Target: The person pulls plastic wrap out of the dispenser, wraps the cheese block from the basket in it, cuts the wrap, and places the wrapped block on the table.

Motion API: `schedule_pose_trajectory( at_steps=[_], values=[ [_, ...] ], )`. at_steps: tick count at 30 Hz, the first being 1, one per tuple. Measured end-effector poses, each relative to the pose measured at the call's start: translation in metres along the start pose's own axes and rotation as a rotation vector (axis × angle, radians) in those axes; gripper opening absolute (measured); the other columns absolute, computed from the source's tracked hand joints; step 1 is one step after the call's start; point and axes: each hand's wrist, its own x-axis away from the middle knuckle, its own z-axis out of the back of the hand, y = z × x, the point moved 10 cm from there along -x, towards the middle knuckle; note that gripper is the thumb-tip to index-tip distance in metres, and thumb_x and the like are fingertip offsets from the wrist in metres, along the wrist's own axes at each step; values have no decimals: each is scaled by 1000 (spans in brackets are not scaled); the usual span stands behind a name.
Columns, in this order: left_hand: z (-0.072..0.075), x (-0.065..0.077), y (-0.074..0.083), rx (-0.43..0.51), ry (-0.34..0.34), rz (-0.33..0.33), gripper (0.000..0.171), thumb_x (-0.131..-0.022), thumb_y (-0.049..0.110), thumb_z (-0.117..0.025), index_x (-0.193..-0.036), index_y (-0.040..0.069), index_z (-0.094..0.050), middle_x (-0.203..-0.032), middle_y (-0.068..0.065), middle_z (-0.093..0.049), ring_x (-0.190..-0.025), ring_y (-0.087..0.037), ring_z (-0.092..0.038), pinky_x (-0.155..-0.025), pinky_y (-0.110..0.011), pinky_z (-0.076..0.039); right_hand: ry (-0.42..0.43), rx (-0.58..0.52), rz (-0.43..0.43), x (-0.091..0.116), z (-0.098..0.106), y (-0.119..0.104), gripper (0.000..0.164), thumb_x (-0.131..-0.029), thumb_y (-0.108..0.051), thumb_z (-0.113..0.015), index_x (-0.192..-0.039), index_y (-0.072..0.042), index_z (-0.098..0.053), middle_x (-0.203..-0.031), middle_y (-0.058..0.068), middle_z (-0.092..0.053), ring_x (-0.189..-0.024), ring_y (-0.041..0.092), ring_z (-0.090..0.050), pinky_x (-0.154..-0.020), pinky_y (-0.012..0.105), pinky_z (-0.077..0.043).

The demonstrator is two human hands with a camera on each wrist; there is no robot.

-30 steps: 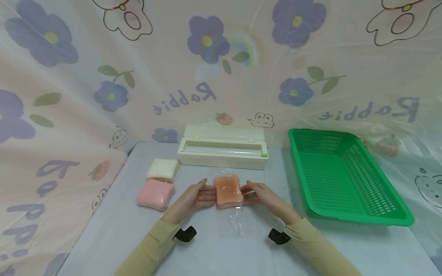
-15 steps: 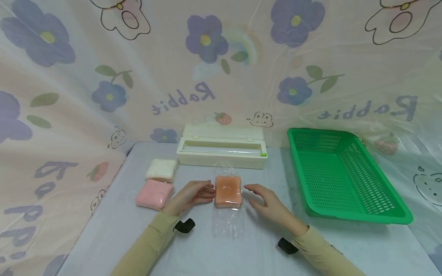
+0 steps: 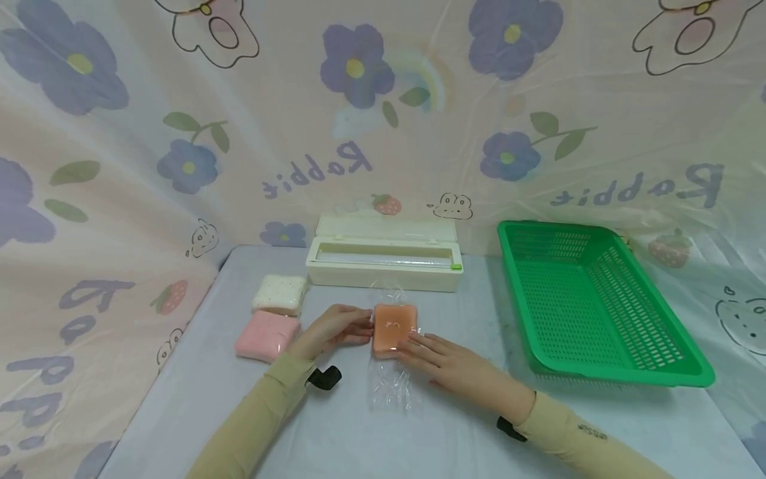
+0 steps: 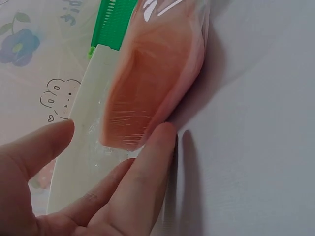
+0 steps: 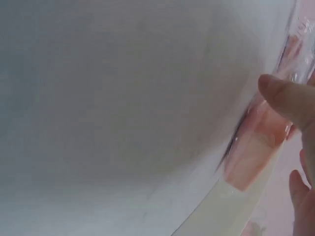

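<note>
An orange toast-shaped block (image 3: 393, 324) lies on the table in the middle of the head view. Clear plastic film (image 3: 391, 389) covers it and spreads flat beyond its near and far ends. My left hand (image 3: 336, 327) is at the block's left edge, and in the left wrist view its fingertips sit right at the block's side (image 4: 152, 83), thumb apart. Across the lower right corner lie the straight fingers of my right hand (image 3: 461, 371). In the right wrist view the right thumb (image 5: 283, 96) overlaps the film-covered block (image 5: 253, 155).
Behind the block stands a white cling film box (image 3: 385, 276), lid up, with a roll inside. To the left are a pink block (image 3: 267, 336) and a white speckled block (image 3: 280, 294). A green plastic basket (image 3: 526, 326) stands at the right.
My right hand left the block's right side, drew back, and now lies with its fingers over the lower right corner. The left hand stays by the left edge.
</note>
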Motion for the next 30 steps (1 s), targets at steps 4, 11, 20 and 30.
schedule_pose_trajectory(
  at_steps=[4, 11, 20, 30],
  values=[
    [-2, -3, 1, -28, -23, -9, 36, -97, 13, -57, -119, -16, -54, -108, -25, -64, -93, -28, -66, -85, -39, -54, -4, 82, 67, -6, -2, -11, 81, -83, -22, -75, -149, -7, -31, -155, 8, -26, -141, 24, -24, -114, 38, -24],
    [-2, -5, 1, -39, -26, -12, 34, -96, 10, -57, -117, -16, -56, -106, -27, -64, -92, -30, -67, -82, -40, -55, 48, 92, 152, -16, -2, -29, 45, -105, -14, -32, -149, -7, -32, -155, 11, -25, -140, 26, -25, -113, 40, -26],
    [-3, -7, -1, -29, -26, 15, 34, -93, 7, -62, -117, -16, -55, -99, -22, -67, -88, -26, -67, -80, -38, -56, 38, 122, 185, -28, -7, -41, 46, -108, -20, -14, -149, -8, -32, -155, 8, -27, -141, 23, -25, -113, 35, -27],
    [-3, -7, -2, -44, -6, 12, 33, -91, 5, -64, -115, -16, -56, -99, -20, -67, -89, -26, -67, -79, -37, -56, -24, 132, 234, -38, -21, -52, 50, -105, -21, -38, -152, -13, -25, -156, 6, -23, -142, 21, -20, -115, 37, -21]
  ],
)
